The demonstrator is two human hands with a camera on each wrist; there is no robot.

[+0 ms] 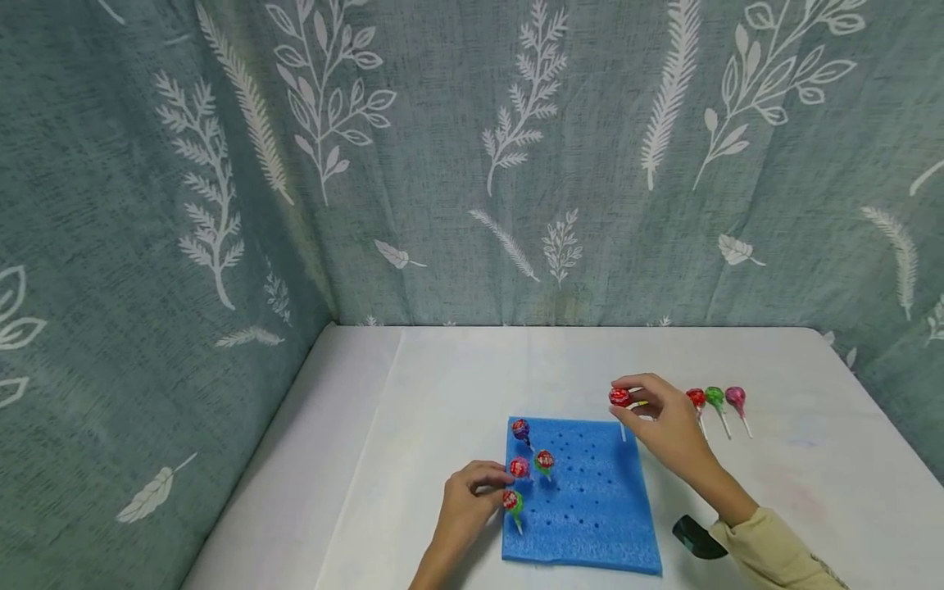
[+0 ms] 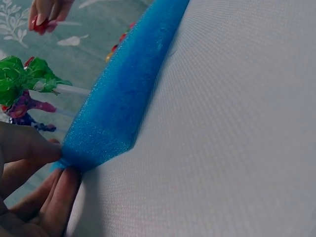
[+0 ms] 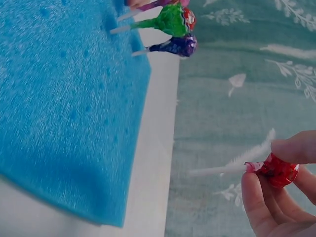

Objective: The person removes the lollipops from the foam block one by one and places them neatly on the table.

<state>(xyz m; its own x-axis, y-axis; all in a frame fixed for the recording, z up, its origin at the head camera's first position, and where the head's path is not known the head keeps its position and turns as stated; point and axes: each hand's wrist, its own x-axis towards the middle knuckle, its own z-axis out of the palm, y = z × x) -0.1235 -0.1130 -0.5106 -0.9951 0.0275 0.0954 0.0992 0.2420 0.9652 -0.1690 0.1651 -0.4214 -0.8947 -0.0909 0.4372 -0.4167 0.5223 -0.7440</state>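
Holding a red lollipop (image 1: 619,397) near the foam's (image 1: 583,542) far right corner.
Right hand (image 1: 667,422) pinches its head, left hand (image 1: 466,498) the foam's edge; likely mid-placing, calling for the stick (image 3: 219,171) to meet a hole (image 1: 580,521).

Left fingers (image 2: 63,195) and right fingers (image 3: 257,203) in pinches

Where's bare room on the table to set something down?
Free: white table left of the left hand; strip between blue foam and curtain. Crowded: foam's left side, four lollipops; right of foam, right hand, three more lollipops.
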